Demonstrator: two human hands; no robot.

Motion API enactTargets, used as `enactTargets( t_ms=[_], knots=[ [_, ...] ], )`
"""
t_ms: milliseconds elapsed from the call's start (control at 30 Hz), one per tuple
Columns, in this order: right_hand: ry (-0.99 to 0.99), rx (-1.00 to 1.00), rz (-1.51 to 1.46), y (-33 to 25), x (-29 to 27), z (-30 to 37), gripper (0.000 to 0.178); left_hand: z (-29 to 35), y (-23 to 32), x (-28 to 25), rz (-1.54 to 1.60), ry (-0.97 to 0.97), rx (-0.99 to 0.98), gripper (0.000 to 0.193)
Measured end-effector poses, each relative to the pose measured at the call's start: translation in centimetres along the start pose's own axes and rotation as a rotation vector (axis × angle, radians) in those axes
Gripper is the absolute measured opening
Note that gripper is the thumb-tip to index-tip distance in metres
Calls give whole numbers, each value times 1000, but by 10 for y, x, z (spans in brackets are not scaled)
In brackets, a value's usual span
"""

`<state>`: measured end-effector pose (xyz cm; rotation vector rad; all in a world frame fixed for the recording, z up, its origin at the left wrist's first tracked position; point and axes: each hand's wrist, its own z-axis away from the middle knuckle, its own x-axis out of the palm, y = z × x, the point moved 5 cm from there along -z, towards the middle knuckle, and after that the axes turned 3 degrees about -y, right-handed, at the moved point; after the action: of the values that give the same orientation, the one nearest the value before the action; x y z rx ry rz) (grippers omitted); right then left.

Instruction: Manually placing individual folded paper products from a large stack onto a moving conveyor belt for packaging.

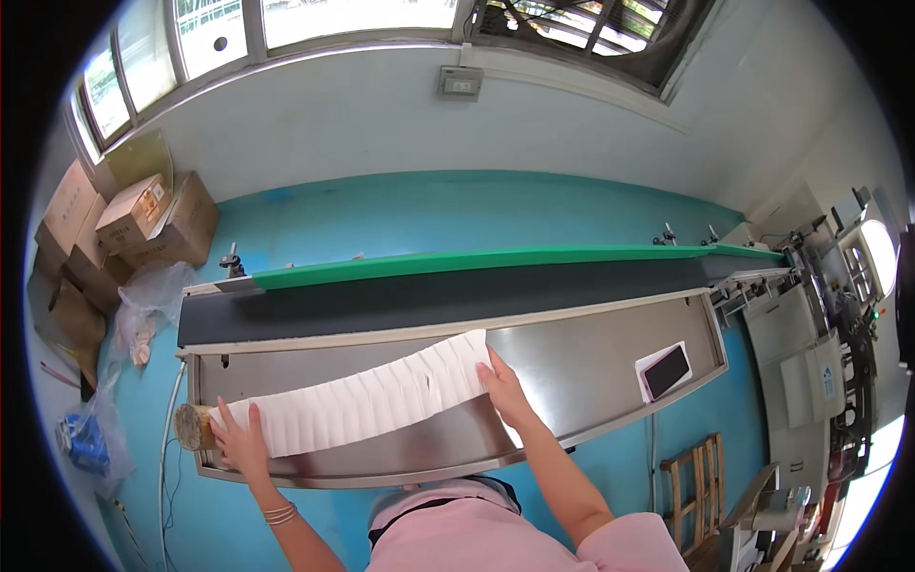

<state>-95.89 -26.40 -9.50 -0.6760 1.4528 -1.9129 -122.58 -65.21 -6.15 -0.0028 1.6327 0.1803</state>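
Note:
A long, slightly curved row of white folded paper sheets (353,405) lies slantwise over the steel tray table, its right end farther away. At its left end my left hand (240,440) grips it, thumb and fingers spread over the near side and end. My right hand (505,386) holds the right end, thumb on the near face and fingers round the end. Just left of my left hand stands a brown-yellow cylindrical block (193,427) at the table's edge. Whether the sheets rest on the steel or hang slightly above it I cannot tell.
Behind the steel table (572,348) runs a dark conveyor belt (429,300) with a green guide rail (477,261). A phone (665,372) on a white pad lies at the table's right. Cardboard boxes (172,224) stand far left, a machine (791,353) right, a wooden rack (698,486) lower right.

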Motion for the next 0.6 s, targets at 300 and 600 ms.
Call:
enactTargets(
  t_ms=[300, 600],
  knots=[
    [-155, 114, -157, 6, 26, 8, 47, -14, -44, 18, 47, 4, -22, 70],
    [25, -32, 255, 23, 48, -7, 64, -53, -95, 17, 13, -33, -19, 71]
  ],
)
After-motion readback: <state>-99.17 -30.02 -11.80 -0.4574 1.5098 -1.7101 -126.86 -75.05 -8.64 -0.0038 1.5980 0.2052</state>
